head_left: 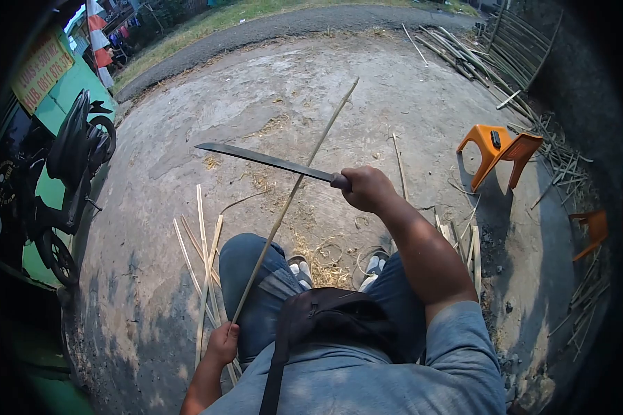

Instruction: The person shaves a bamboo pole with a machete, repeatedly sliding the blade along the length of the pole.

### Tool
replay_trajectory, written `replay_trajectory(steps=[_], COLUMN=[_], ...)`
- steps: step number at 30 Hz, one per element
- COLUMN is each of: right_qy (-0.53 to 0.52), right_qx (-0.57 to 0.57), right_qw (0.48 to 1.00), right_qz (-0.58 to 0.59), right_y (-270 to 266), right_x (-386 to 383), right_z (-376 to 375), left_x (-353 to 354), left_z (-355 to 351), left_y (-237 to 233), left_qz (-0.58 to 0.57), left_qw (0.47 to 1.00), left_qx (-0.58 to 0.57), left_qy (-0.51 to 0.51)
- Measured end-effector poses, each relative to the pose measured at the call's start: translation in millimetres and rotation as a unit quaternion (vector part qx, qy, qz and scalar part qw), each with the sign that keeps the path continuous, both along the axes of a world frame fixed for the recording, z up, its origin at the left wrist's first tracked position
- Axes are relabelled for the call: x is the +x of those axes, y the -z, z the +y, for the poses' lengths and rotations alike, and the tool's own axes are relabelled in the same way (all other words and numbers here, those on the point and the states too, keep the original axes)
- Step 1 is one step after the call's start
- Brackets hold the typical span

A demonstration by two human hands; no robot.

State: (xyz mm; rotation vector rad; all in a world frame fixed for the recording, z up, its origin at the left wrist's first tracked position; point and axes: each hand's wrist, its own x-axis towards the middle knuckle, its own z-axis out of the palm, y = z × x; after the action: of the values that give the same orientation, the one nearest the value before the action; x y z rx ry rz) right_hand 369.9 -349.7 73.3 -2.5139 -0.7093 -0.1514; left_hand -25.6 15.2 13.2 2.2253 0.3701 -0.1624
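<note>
My right hand (368,188) is closed around the handle of a machete (266,160), its long dark blade pointing left. Crossing under the blade is a long, thin bamboo strip (320,145) that slants up and away from me. Its near end is held in my left hand (222,342), which is closed beside my left thigh. The strip passes over my left knee (246,259), and its far end reaches out above the concrete.
Split bamboo pieces (201,235) lie at my left, more (476,252) at my right. Shavings (329,270) litter the ground between my feet. An orange plastic chair (495,155) with a dark object stands at right. A motorbike (69,159) is parked left; bamboo poles (457,59) lie far right.
</note>
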Motion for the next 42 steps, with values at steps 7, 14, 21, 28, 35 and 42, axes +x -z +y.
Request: replay_trajectory(steps=[7,14,21,28,35,42], right_qy=[-0.092,-0.107,-0.001,-0.046,-0.108,0.018], right_qx=[-0.064,-0.110,-0.028,-0.026,-0.074,0.050], right_qw=[0.993,0.988,1.000,0.999,0.990,0.998], right_qz=[-0.039,-0.036,-0.004,-0.002,-0.049,0.020], right_y=[-18,-21,0,-10,-21,10], right_x=[-25,-20,2,-17,-16,19], right_z=[10,23,4,7,12,-13], left_x=[0,0,0,-2,-2,0], left_z=[1,1,-1,1,4,1], left_y=[5,6,1,7,11,2], left_qz=[-0.002,-0.009,0.005,-0.001,-0.005,0.014], left_qw=[1.000,1.000,1.000,1.000,1.000,1.000], left_qx=[-0.009,-0.004,-0.008,-0.013,-0.002,-0.027], left_qy=[0.003,0.002,-0.003,-0.003,0.002,-0.005])
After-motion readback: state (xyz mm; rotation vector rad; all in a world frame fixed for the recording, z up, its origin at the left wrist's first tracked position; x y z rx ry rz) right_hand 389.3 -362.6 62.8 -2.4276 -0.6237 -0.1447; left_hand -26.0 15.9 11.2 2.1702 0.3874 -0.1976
